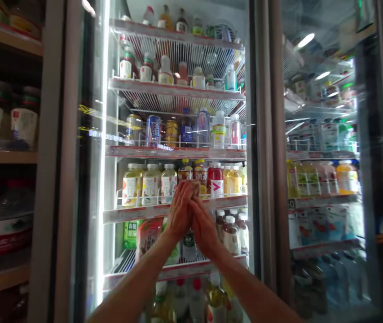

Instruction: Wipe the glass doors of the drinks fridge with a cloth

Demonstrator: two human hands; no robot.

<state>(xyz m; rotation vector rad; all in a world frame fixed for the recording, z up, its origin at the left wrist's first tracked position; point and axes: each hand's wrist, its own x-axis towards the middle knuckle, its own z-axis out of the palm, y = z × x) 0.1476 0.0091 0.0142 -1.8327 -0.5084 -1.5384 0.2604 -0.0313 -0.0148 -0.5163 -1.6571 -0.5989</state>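
My left hand [182, 208] and my right hand [203, 224] meet in front of a lit drinks fridge, arms stretched forward. The fingers of both are closed and pressed together around a small beige-brown cloth [195, 186], mostly hidden by them. Reflected lights show on the fridge's glass door [92, 119]; whether the cloth touches the glass I cannot tell. Just behind the hands stand dark tea bottles with yellow caps [200, 172], a red bottle [215, 179] and pale-labelled bottles [151, 186].
Wire shelves with red-edged price strips [178, 153] carry cans and bottles inside the fridge. A metal door frame [268, 134] divides it from another glass-fronted fridge [322, 202] at right. Wooden shelves [6, 157] with jars and bottles stand at left.
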